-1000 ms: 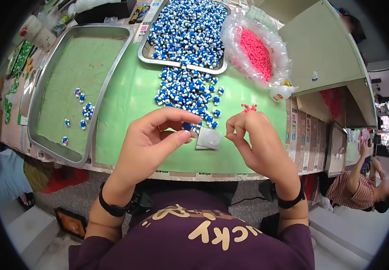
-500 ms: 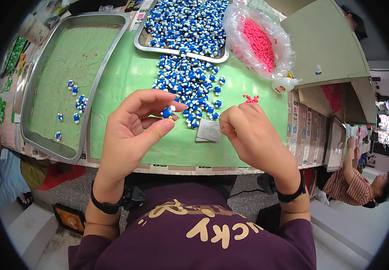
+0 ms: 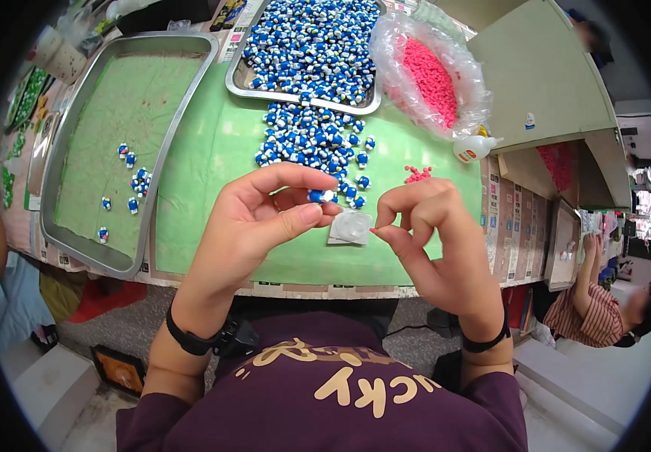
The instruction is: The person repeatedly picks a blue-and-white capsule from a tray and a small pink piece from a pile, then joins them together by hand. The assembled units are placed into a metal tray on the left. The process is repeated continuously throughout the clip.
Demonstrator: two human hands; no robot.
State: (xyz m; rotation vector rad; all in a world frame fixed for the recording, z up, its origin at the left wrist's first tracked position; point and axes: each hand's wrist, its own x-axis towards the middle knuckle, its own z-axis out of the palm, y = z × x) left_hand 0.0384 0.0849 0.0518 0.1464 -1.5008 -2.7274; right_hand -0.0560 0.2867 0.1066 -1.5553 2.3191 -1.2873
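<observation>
Between the thumb and fingers of my left hand (image 3: 261,218) is a small blue-and-white figurine (image 3: 319,196). My right hand (image 3: 438,237) pinches a tiny red-pink piece (image 3: 373,230) between thumb and fingertip, apart from the figurine. Just below the two hands' gap lies a small pale square pad (image 3: 349,227) with a glossy, clear-looking patch on top. Beyond my fingers, a loose heap of the same figurines (image 3: 306,139) spreads over the green table cover (image 3: 205,158). A little pile of pink pieces (image 3: 417,174) sits behind my right hand.
A metal tray (image 3: 303,98) full of figurines stands at the back. At the left, another metal tray (image 3: 144,203) holds several finished-looking figurines. A clear plastic bag (image 3: 382,45) of pink pieces and a white squeeze bottle (image 3: 474,148) are at the right. A person (image 3: 593,309) sits far right.
My left hand has moved right with the figurine, towards the pad. My right hand has turned and shifted slightly, and the pink piece in its pinch now shows.
</observation>
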